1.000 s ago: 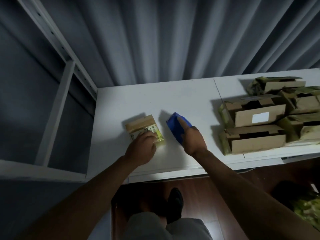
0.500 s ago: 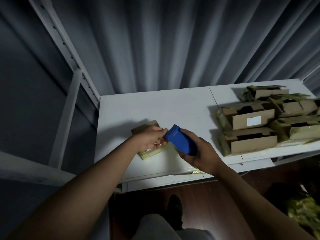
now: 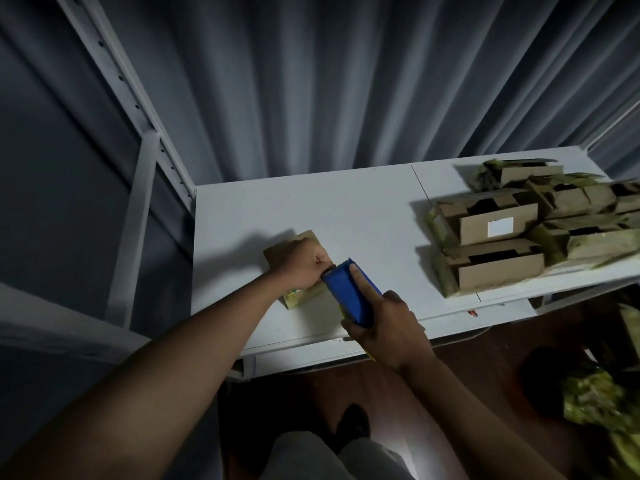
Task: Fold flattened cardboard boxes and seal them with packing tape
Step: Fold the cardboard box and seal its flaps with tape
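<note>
Two changes are seen against the earlier views: the blue tape dispenser (image 3: 349, 295), which lay on the table a second ago, is now lifted and gripped by the right hand (image 3: 388, 332), index finger laid along its top, and the left hand (image 3: 304, 266) is now curled at the dispenser's toothed mouth, fingertips pinched there as if on the tape's end, though no tape can be made out. A first strip is judged to be about to be drawn, so sealing is only beginning. The small cardboard box (image 3: 294, 268) is kept flat on the table under the left hand, well apart from the stack.

To the left, a pale metal shelving frame (image 3: 145, 161) is seen. The white table (image 3: 346, 209) is backed by a grey pleated curtain (image 3: 346, 81). At the right, a stack of taped cardboard boxes (image 3: 519, 237) is piled on the table. Dark wooden floor is seen below the table edge.
</note>
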